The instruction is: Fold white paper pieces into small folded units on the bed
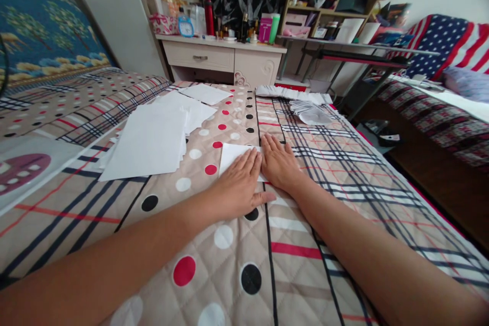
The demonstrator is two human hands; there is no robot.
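A small white sheet of paper, perhaps folded, lies on the patterned bedspread in front of me. My left hand rests flat across its near right part, fingers extended and thumb out to the right. Beside it, my right hand lies palm down at the paper's right edge, its fingers stretched forward. Both hands cover part of the sheet, so its right end is hidden. Farther left sits a loose stack of white paper.
More white sheets lie behind the stack. Beyond the right hand are a row of folded paper and a fanned paper bundle. A plastic package lies at left. A cream dresser and a desk stand past the bed.
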